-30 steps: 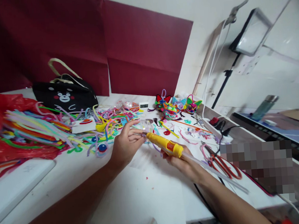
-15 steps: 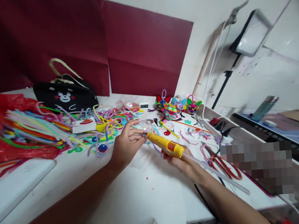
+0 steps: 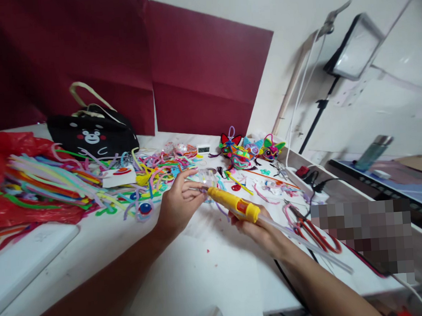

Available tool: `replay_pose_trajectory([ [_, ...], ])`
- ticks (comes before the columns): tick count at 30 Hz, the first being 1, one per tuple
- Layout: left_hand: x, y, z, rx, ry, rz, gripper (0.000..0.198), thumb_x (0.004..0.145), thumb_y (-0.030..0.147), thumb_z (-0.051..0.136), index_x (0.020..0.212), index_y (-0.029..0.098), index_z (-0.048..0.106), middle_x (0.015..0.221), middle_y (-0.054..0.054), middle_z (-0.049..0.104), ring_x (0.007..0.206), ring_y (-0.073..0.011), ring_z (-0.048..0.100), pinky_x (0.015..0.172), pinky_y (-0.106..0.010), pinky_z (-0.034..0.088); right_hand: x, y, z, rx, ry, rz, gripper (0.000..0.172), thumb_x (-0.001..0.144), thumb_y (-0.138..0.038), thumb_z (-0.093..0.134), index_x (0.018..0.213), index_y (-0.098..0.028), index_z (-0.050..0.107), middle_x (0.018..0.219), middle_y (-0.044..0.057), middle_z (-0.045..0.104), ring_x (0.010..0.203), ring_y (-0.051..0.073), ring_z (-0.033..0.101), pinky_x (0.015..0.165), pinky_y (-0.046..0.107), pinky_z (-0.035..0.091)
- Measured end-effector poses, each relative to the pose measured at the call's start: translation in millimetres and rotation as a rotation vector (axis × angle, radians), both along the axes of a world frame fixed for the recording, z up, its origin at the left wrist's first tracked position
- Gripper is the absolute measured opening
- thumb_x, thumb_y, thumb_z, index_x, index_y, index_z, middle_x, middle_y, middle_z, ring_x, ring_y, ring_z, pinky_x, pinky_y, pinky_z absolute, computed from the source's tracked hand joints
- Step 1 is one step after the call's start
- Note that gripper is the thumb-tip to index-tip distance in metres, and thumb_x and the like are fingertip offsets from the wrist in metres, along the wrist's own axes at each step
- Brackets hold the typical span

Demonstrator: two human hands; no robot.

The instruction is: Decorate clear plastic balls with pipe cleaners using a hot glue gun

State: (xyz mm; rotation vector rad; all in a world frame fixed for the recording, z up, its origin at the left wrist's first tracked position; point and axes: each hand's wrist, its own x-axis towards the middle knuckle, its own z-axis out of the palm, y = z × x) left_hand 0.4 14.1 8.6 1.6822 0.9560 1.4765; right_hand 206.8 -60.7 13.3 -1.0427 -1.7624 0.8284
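My right hand is wrapped round a yellow hot glue gun, and a long clear glue stick sticks out of its back end. The gun's nozzle points at a clear plastic ball that my left hand grips between thumb and fingers. Part of the ball is hidden behind the fingers and the nozzle. A lilac pipe cleaner hangs just below it. Whether the nozzle touches the ball I cannot tell.
Pipe cleaners spill from a red plastic bag at the left, before a black bag. Colourful animal-head ornaments stand at the back. Red-handled scissors lie at the right, near a black cable. A white box lies front left.
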Motion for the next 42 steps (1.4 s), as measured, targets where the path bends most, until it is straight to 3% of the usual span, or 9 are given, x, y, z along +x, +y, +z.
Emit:
replay_pose_trajectory([
  [42, 0.4, -1.6, 1.5, -0.023, -0.025, 0.0, 0.061, 0.068, 0.021, 0.078, 0.123, 0.02, 0.053, 0.092, -0.003, 0.071, 0.073, -0.0171, 0.073, 0.073, -0.031, 0.061, -0.5, -1.3, -0.3, -0.023, -0.003, -0.001, 0.009, 0.077, -0.022, 0.054, 0.083, -0.02, 0.06, 0.077, 0.002, 0.058, 0.068, 0.016, 0.051, 0.061, 0.028, 0.04],
])
